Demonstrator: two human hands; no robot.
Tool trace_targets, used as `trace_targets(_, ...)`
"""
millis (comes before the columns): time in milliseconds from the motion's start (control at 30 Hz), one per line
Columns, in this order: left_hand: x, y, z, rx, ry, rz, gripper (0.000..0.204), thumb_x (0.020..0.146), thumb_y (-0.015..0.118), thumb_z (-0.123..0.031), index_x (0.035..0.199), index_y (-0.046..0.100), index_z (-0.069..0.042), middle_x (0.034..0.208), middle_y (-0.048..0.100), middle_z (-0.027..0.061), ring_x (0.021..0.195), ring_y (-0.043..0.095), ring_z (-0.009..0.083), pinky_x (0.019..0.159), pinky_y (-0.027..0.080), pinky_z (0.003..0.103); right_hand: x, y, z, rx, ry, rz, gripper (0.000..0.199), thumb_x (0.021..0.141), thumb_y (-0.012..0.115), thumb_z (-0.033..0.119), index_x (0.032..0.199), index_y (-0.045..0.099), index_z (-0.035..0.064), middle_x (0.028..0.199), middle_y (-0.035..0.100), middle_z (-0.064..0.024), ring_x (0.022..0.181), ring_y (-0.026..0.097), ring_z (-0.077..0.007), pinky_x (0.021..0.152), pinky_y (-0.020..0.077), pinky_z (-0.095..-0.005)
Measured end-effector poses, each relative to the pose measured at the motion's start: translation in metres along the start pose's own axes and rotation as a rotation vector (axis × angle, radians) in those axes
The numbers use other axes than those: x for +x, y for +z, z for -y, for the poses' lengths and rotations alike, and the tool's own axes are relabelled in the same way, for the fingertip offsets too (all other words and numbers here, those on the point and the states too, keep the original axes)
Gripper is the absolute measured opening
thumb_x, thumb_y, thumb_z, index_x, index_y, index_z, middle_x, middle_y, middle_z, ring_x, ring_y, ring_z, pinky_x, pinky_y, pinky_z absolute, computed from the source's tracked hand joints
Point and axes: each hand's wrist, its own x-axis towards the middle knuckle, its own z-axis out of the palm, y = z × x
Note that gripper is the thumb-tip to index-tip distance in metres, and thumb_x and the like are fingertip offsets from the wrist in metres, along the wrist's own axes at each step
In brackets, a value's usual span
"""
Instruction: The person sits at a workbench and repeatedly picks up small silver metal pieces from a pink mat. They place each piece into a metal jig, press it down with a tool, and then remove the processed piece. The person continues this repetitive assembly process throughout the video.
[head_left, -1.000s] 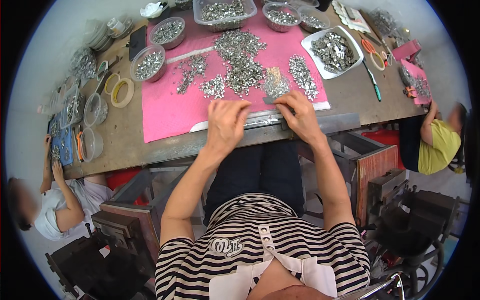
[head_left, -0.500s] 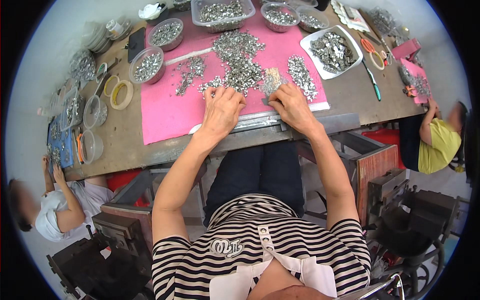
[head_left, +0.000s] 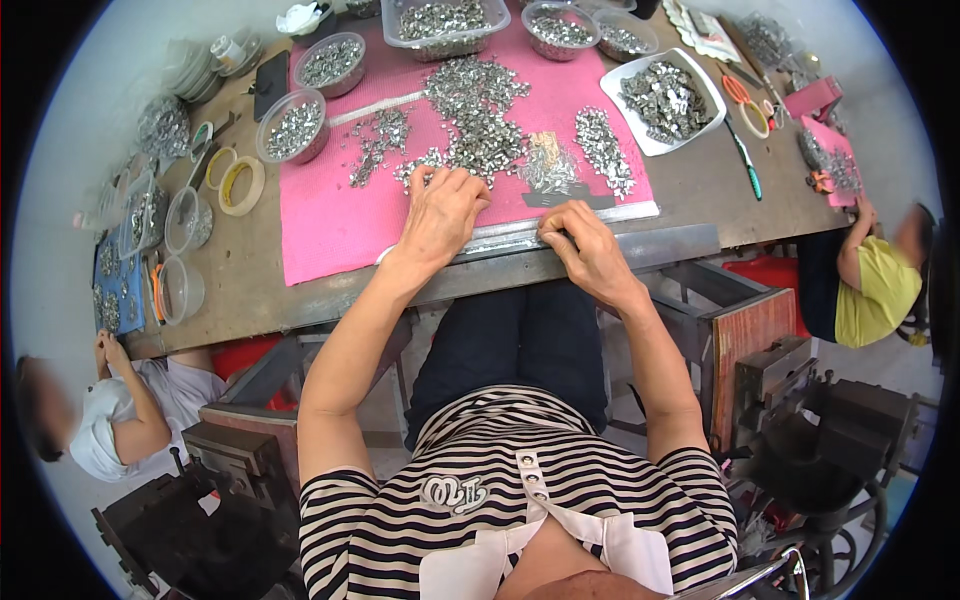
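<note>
Only lettering I can pick out is down near 6 o'clock: chunky, rounded white characters with dark outlines (head_left: 455, 493) on the black-and-cream striped short-sleeved knit shirt (head_left: 600, 480), sitting at 9 o'clock from its white button strip (head_left: 533, 478). Any other print's too tiny or blurry to read, tbh.

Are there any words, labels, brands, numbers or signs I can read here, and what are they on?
Striped shirt: pale lettering on the chest, which I won't copy out.
Tape roll: possible print inside, too small to read.
White jar: possible label, too small to read.
Small metal pieces: no writing visible.
</note>
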Motion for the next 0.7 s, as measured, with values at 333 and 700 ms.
trace_targets(333, 0.0, -0.004, 0.001, 0.055, 0.013, 0.046, 0.005, 0.093, 0.071, -0.013, 0.097, 0.069, -0.01, 0.091, 0.064, 0.0045, 0.095, 0.064, 0.0233, 0.103, 0.037, 0.048, 0.001, 0.004, -0.003, 0.005, -0.016, -0.039, 0.007, 0.092, 0.068, -0.001, 0.093, 0.061, -0.001, 0.091, 0.062, -0.0129, 0.087, 0.059, -0.0315, 0.079, 0.047, -0.0412)
trace_targets(700, 0.041, 0.0, 0.014, -0.12, -0.015, -0.101, 0.005, 0.094, 0.061, -0.003, 0.097, 0.06, -0.007, 0.091, 0.065, 0.0089, 0.092, 0.063, 0.0303, 0.09, 0.042, 0.045, 0.001, 0.006, -0.003, 0.014, -0.046, -0.061, 0.009, 0.091, 0.068, -0.002, 0.092, 0.06, -0.0008, 0.091, 0.062, -0.0132, 0.085, 0.059, -0.0318, 0.078, 0.0473, -0.0415)
